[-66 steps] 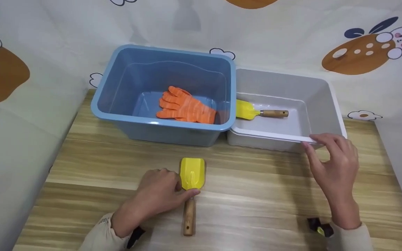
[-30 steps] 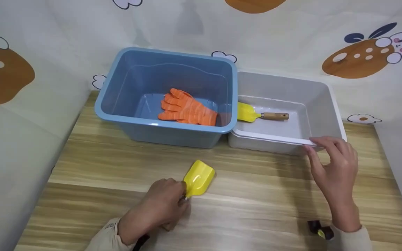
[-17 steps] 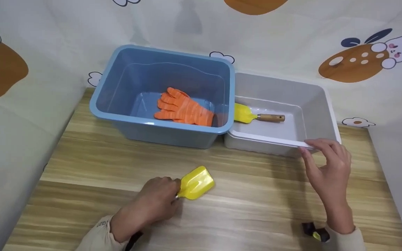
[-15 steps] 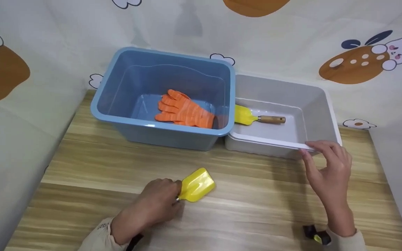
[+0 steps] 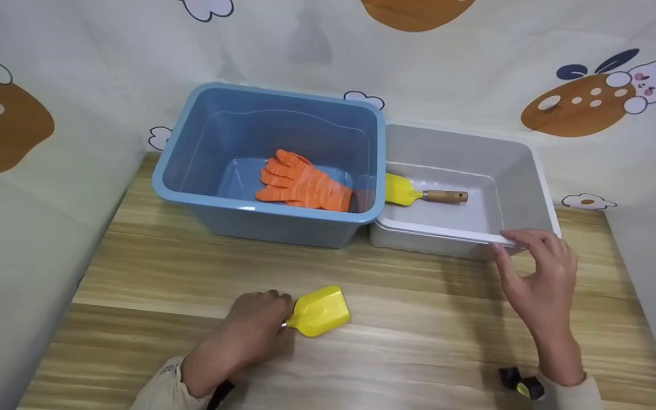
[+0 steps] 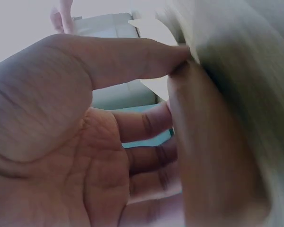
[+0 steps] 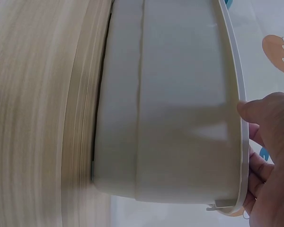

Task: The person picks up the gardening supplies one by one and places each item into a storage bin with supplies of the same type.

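My left hand [image 5: 251,327] grips a small yellow garden shovel [image 5: 322,312] low over the wooden table. Its blade points right; the handle is hidden under the hand in the head view. In the left wrist view the wooden handle [image 6: 213,156] is held between thumb and fingers. My right hand [image 5: 544,279] pinches the front rim of a white plastic bin [image 5: 442,230] near its right corner, thumb outside and fingers over the edge. The right wrist view shows the bin's outer wall [image 7: 189,85]. A similar yellow shovel with a wooden handle [image 5: 445,196] lies inside that bin.
Left of the white bin stands a deeper blue bin [image 5: 271,209], its rim overlapping the white one in the head view. Orange gloves [image 5: 311,188] lie on its floor. A patterned cloth [image 5: 447,68] hangs behind both bins. The wood-grain table [image 5: 396,353] extends in front.
My left hand has taken hold of the shovel by its handle and swung the blade from pointing away to pointing right. The right hand has stayed on the white bin's rim.
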Tool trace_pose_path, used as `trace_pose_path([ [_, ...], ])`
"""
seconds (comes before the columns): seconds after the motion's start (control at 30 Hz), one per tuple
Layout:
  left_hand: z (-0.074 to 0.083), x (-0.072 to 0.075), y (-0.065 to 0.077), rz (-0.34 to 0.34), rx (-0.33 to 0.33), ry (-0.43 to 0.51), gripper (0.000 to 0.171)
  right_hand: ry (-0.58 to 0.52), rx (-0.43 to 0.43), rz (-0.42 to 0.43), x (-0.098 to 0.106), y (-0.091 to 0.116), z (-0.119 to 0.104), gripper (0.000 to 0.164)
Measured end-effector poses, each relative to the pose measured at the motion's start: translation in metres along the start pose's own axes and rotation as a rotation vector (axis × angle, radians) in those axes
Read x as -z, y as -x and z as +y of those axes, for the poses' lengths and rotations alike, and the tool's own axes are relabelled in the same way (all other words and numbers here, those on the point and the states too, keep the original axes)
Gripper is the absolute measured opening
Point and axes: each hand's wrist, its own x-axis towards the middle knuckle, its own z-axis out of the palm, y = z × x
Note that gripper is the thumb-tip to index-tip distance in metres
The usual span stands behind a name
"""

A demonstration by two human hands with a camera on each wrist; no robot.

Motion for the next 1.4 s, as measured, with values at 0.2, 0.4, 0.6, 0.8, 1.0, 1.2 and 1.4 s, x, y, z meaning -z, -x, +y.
trace_pose_path([
  [0.2,0.0015,0.0001,-0.0051,-0.022,0.049,-0.008,0.016,-0.017,-0.019,-0.012,0.0012,0.0005,0.0028,0.021],
  [0.4,0.0034,-0.0004,-0.0058,-0.046,0.066,-0.023,0.016,-0.012,-0.03,-0.023,0.0017,0.0019,0.0029,0.022],
  [0.6,0.0016,-0.0007,-0.0055,-0.033,0.043,-0.046,0.022,-0.01,-0.042,-0.038,0.0017,0.0036,0.0024,0.022],
  [0.8,-0.0011,0.0024,-0.0038,-0.005,0.042,-0.055,0.024,-0.011,-0.046,-0.028,-0.0026,0.0052,0.0002,0.023],
  [1.0,-0.0018,0.0025,-0.0005,0.035,0.009,-0.056,0.041,-0.017,-0.029,-0.021,-0.0006,-0.0009,-0.0008,0.021],
  [1.2,-0.0011,0.003,-0.0015,0.028,-0.003,-0.088,0.029,-0.005,-0.024,-0.023,-0.0013,-0.0008,-0.0014,0.021],
  [1.4,0.0002,0.001,-0.0033,0.053,-0.026,-0.125,0.028,-0.004,-0.023,-0.031,0.0012,-0.0011,-0.0006,0.021],
])
